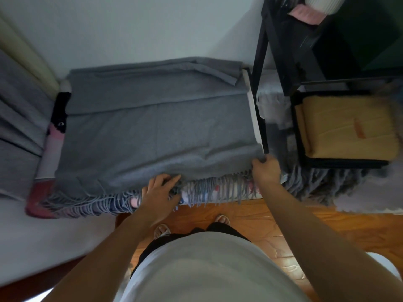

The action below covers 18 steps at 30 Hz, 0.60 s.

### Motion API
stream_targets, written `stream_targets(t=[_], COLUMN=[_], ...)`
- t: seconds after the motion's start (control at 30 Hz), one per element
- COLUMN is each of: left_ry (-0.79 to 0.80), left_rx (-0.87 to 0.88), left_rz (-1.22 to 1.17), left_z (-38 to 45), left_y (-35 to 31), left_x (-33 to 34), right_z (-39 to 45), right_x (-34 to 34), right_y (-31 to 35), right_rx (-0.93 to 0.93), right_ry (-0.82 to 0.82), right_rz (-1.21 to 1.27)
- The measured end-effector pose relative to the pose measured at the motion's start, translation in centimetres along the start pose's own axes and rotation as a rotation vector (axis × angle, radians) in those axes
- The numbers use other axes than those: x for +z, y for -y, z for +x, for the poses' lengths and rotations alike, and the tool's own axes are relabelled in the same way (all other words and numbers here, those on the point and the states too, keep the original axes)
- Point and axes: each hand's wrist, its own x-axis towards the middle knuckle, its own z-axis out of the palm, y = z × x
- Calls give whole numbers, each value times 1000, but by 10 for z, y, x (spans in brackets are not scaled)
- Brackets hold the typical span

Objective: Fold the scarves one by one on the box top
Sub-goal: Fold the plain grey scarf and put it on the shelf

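Observation:
A grey fringed scarf point(152, 131) lies spread over the top of a box point(253, 110), its far part folded in layers and its fringe hanging over the near edge. My left hand point(159, 190) grips the scarf's near edge at the middle, fingers curled into the cloth and fringe. My right hand point(266, 171) pinches the near right corner of the scarf by the box's white rim. The box's pink and patterned side point(50, 153) shows at the left and under the fringe.
A black rack point(281, 62) stands at the right, holding a folded mustard-yellow scarf point(346, 127) in a black bin. Grey fringed cloth point(327, 184) lies on the floor beside it. Grey fabric point(19, 118) is at the left. Wooden floor point(261, 223) and my sandalled feet are below.

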Motion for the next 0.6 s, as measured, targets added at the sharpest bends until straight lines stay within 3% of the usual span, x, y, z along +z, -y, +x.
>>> stream_targets(t=[0.1, 0.2, 0.3, 0.4, 0.47, 0.53, 0.6], left_ry=[7, -104, -136, -31, -13, -163, -375], left_rx=[19, -15, -41, -20, -49, -190, -440], left_rz=[45, 52, 130, 221, 110, -150, -289], left_z=[-8, -4, 7, 15, 14, 5, -9], left_y=[2, -4, -11, -19, -17, -1, 37], left_x=[-1, 0, 2, -2, -9, -20, -30], right_z=[-34, -43, -28, -22, -31, -41, -50], right_x=[-15, -12, -3, -5, -4, 2, 14], right_y=[-13, -27, -35, -29, -22, -20, -19], right_rx=[38, 262, 508, 529, 525, 572, 603], right_ry=[-97, -31, -32, -95, -83, 36, 200], right_rz=[345, 588, 602, 528, 644, 902, 1014])
